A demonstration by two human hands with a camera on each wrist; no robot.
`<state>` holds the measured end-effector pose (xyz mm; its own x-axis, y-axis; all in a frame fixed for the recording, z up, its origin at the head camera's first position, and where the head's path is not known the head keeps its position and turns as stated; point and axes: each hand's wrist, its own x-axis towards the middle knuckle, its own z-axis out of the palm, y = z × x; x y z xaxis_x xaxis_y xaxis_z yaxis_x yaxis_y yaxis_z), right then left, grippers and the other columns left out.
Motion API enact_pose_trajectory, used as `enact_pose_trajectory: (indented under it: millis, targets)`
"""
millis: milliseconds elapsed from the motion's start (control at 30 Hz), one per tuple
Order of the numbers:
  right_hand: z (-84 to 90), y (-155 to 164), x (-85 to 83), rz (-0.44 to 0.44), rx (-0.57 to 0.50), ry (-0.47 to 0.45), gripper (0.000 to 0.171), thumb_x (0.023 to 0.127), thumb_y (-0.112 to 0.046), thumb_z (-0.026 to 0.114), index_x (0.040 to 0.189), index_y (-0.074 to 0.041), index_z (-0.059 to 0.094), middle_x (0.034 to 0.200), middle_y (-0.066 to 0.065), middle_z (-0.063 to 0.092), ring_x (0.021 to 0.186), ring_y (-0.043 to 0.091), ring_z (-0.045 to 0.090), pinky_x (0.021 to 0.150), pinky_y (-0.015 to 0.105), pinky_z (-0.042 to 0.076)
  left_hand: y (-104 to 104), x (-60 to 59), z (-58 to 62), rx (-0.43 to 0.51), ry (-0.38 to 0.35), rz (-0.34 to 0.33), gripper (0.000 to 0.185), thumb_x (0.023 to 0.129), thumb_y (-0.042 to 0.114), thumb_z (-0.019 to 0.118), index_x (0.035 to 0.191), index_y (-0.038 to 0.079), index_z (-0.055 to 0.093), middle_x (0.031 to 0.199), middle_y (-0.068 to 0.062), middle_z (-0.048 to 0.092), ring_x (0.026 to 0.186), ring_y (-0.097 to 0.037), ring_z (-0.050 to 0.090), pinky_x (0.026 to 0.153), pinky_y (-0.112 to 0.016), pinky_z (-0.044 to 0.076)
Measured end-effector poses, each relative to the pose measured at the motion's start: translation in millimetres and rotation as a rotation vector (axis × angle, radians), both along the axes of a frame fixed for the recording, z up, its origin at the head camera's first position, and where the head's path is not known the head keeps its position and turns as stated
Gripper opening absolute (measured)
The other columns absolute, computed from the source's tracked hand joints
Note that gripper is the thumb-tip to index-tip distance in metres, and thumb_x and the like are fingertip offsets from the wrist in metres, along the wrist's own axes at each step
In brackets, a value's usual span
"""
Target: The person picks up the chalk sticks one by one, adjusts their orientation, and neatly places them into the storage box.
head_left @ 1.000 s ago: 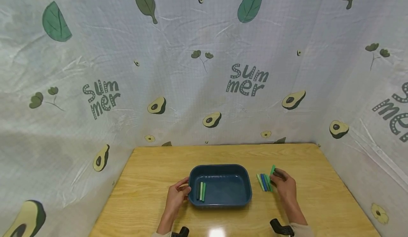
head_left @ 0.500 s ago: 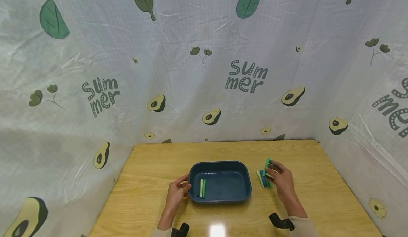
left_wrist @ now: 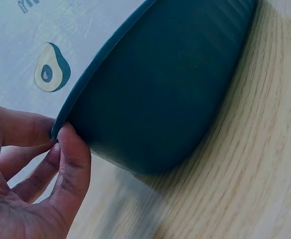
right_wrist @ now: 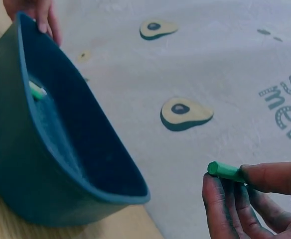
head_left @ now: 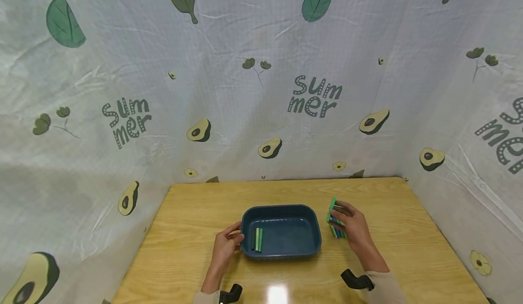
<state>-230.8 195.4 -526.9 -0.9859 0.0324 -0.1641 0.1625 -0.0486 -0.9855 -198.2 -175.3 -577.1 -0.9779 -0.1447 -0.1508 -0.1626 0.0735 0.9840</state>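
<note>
Now right hand (head_left: 352,226) pinches green stick (right_wrist: 226,171); left hand (head_left: 226,248) grips tray rim (left_wrist: 93,70).

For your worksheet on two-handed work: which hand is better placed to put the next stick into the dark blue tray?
Right hand: it already pinches a green chalk stick beside the dark blue plastic tray. The left hand grips the rim.

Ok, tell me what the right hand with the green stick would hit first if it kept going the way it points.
Probably the blue tray. The right hand pinches the green stick with its tip aimed left toward the tray's near rim. The stick may be high enough to clear that rim; depth is unclear.
</note>
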Motion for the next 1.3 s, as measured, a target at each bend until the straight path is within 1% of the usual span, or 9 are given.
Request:
enact_pose_trajectory:
  millis: [133, 200, 400, 567, 667, 733, 900, 1100, 1300]
  targets:
    - [4.6, -7.5, -2.0, 0.035, -0.005, 0.003, 0.055, 0.099, -0.015, 0.058, 0.148, -0.003, 0.036, 0.137, 0.015, 0.05, 0.093, 0.0, 0.065, 0.091, 0.029, 0.055, 0.1, 1.4, 0.1, -0.005, -0.008, 0.009, 0.043, 0.09, -0.002, 0.06, 0.133, 0.001, 0.06, 0.124, -0.022, 0.06, 0.084, -0.012, 0.06, 0.061, -0.03, 0.054]
    - [6.5, -12.3, -3.5, 0.05, -0.007, 0.007, 0.054, 0.099, -0.014, 0.058, 0.148, -0.003, 0.036, 0.139, 0.017, 0.048, 0.094, 0.0, 0.064, 0.091, 0.031, 0.055, 0.4, 2.0, 1.2, -0.006, -0.009, 0.01, 0.043, 0.09, -0.002, 0.06, 0.134, 0.002, 0.06, 0.124, -0.022, 0.06, 0.084, -0.012, 0.061, 0.061, -0.03, 0.054]
    - [8.1, -27.5, -8.4, 0.081, -0.028, 0.021, 0.052, 0.098, -0.009, 0.058, 0.145, 0.0, 0.038, 0.132, 0.018, 0.051, 0.096, 0.006, 0.063, 0.093, 0.037, 0.055, 0.2, 2.4, 1.6, 0.0, -0.018, 0.004, 0.044, 0.091, -0.001, 0.06, 0.135, 0.002, 0.058, 0.126, -0.022, 0.059, 0.086, -0.014, 0.061, 0.062, -0.031, 0.055]
    - [8.4, -40.4, -10.1, 0.086, -0.036, 0.027, 0.052, 0.096, -0.008, 0.06, 0.143, 0.001, 0.041, 0.128, 0.018, 0.054, 0.095, 0.01, 0.063, 0.09, 0.04, 0.056, -0.4, -0.1, -0.5, 0.006, -0.027, -0.007, 0.044, 0.092, -0.001, 0.06, 0.136, 0.0, 0.057, 0.127, -0.025, 0.058, 0.088, -0.015, 0.061, 0.063, -0.035, 0.055]
    - [9.3, -47.9, -9.6, 0.093, -0.019, 0.027, 0.051, 0.096, -0.009, 0.06, 0.143, 0.0, 0.043, 0.129, 0.02, 0.054, 0.095, 0.011, 0.064, 0.089, 0.039, 0.056, 0.1, -1.4, -0.2, 0.006, -0.028, -0.014, 0.044, 0.092, -0.001, 0.06, 0.136, -0.001, 0.057, 0.127, -0.025, 0.057, 0.087, -0.015, 0.061, 0.063, -0.036, 0.055]
    - [10.1, -52.5, -8.9, 0.101, -0.015, 0.023, 0.05, 0.096, -0.009, 0.06, 0.143, 0.0, 0.044, 0.13, 0.022, 0.053, 0.097, 0.013, 0.063, 0.088, 0.039, 0.056, 0.8, -1.5, 0.1, 0.006, -0.035, -0.01, 0.043, 0.092, -0.001, 0.06, 0.135, 0.001, 0.058, 0.127, -0.024, 0.058, 0.086, -0.015, 0.06, 0.063, -0.035, 0.055]
    - [10.9, -61.2, -8.4, 0.112, -0.023, 0.018, 0.05, 0.096, -0.007, 0.058, 0.144, -0.001, 0.043, 0.135, 0.025, 0.05, 0.102, 0.019, 0.064, 0.09, 0.04, 0.056, 2.6, -0.6, 2.7, 0.007, -0.027, -0.004, 0.043, 0.091, 0.0, 0.061, 0.135, 0.002, 0.059, 0.126, -0.022, 0.059, 0.086, -0.016, 0.061, 0.061, -0.031, 0.054]
    - [6.9, -74.0, -10.6, 0.132, -0.034, -0.008, 0.049, 0.096, -0.007, 0.058, 0.143, -0.002, 0.043, 0.138, 0.027, 0.05, 0.105, 0.024, 0.066, 0.089, 0.041, 0.056, 3.2, -1.4, 3.3, 0.008, -0.005, 0.007, 0.043, 0.091, -0.002, 0.061, 0.134, 0.001, 0.059, 0.124, -0.022, 0.06, 0.083, -0.011, 0.061, 0.059, -0.03, 0.053]
    - [-2.0, -91.9, -11.3, 0.137, -0.042, -0.048, 0.045, 0.094, -0.005, 0.061, 0.137, -0.001, 0.051, 0.128, 0.025, 0.057, 0.097, 0.024, 0.067, 0.084, 0.044, 0.058, 3.6, -0.8, 3.1, 0.012, -0.001, 0.003, 0.045, 0.09, -0.003, 0.061, 0.134, -0.001, 0.058, 0.125, -0.024, 0.059, 0.081, -0.01, 0.06, 0.057, -0.028, 0.053]
